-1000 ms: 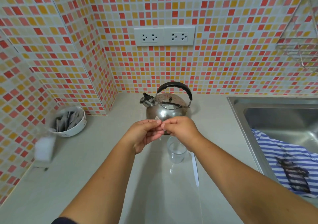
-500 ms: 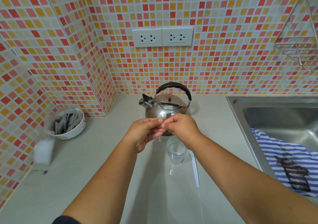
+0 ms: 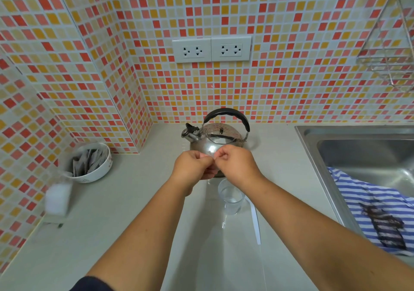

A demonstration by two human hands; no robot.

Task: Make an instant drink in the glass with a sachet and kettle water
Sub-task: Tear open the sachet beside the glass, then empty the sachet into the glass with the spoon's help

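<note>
A clear glass (image 3: 230, 199) stands on the pale counter (image 3: 125, 219), just below my hands. Behind it sits a steel kettle (image 3: 215, 138) with a black handle, spout to the left. My left hand (image 3: 192, 167) and my right hand (image 3: 237, 165) meet above the glass, fingers pinched together on a small sachet (image 3: 212, 155) that is almost wholly hidden between them. A thin white strip (image 3: 255, 223) lies on the counter right of the glass.
A white bowl (image 3: 98, 174) of grey sachets stands at the left by the tiled wall. A blurred white container (image 3: 57, 199) is nearer on the left. The steel sink (image 3: 313, 138) at right holds a striped cloth (image 3: 376, 212). A wire rack (image 3: 389, 49) hangs top right.
My hands stay pinched together over the glass; the fingertips have shifted slightly apart at the sachet. Nothing else has moved.
</note>
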